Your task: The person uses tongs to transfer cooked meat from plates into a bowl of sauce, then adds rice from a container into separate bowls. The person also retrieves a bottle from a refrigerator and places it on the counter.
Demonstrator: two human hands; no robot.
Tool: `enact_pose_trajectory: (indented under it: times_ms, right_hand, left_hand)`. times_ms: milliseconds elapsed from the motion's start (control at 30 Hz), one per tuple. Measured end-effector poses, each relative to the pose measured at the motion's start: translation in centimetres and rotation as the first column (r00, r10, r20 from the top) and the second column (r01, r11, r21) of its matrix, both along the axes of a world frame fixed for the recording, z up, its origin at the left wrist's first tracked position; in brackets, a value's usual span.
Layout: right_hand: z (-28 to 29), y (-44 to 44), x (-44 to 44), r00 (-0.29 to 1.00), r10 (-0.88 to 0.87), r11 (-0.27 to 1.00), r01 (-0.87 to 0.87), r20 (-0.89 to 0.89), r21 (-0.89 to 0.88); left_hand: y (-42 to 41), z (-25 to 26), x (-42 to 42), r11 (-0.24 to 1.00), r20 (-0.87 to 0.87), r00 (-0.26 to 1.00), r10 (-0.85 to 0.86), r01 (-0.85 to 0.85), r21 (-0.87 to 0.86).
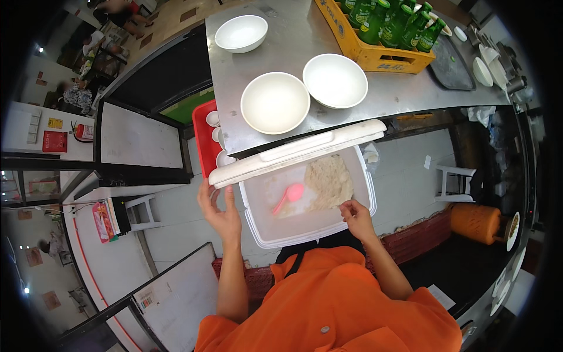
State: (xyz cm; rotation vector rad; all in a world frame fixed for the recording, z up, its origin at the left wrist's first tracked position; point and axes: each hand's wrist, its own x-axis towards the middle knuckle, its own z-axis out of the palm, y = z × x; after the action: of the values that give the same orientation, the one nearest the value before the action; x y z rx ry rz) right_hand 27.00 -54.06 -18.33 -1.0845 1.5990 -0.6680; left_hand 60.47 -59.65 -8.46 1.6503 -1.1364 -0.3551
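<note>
A white cooler box stands before me with its white lid tipped up against the steel counter. Inside lie a mass of cooked rice and a pink plastic scoop. My left hand is at the lid's left end, thumb and fingers apart around its lower corner; whether it grips the lid is hard to tell. Over the box's near right rim is my right hand, fingers curled; it is unclear whether they are closed or hold anything. Two white bowls sit side by side on the counter, beyond the lid.
The steel counter also bears another white bowl, a yellow crate of green bottles and a dark tray. A red tub with cups is left. An orange gas cylinder lies right. People sit far left.
</note>
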Motion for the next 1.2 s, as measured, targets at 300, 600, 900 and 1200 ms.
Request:
enact_pose_trajectory:
  times_ms: [300,600,900,1200]
  right_hand:
    - [-1.5,1.5,-12.5,0.908,-0.406,0.912,0.41,0.098,-0.017]
    - [-1.1,0.3,-22.3,0.826,-0.537,0.837,0.547,0.172,-0.013]
    - [-4.8,2.2,-26.6,0.783,-0.586,0.784,0.613,0.209,-0.098]
    - [-4.0,1.9,-27.1,0.723,-0.64,0.74,0.671,0.259,-0.045]
  left_hand:
    - [-5.2,7.0,-9.2,0.99,-0.565,0.825,-0.008,0.085,0.11]
    - [-12.8,3.1,-12.4,0.994,-0.76,0.643,0.094,-0.02,0.106]
    - [-19.4,10.6,-9.6,0.99,-0.444,0.887,-0.13,0.09,-0.111]
    - [-22.1,15.4,-21.8,0.833,-0.473,0.765,-0.438,0.543,0.107]
